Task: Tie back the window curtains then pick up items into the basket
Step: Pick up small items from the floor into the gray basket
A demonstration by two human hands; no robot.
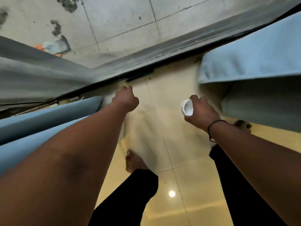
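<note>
I look down at the floor by a window. My left hand [126, 99] is curled and grips the edge of a sheer cream curtain [146, 136] that hangs blurred between my two arms. My right hand [201, 110] holds a small white round cup-like item [187, 107], its open side facing left. A light blue curtain [48, 121] hangs in folds along my left arm. A second blue curtain panel [254, 62] bunches at the right, just beyond my right hand. No basket is in view.
The dark window frame [114, 79] runs diagonally across the view, with a grey tiled surface [123, 22] outside the glass. Glossy yellow floor tiles [171, 185] lie below, and my bare feet [134, 161] and dark trouser legs stand on them.
</note>
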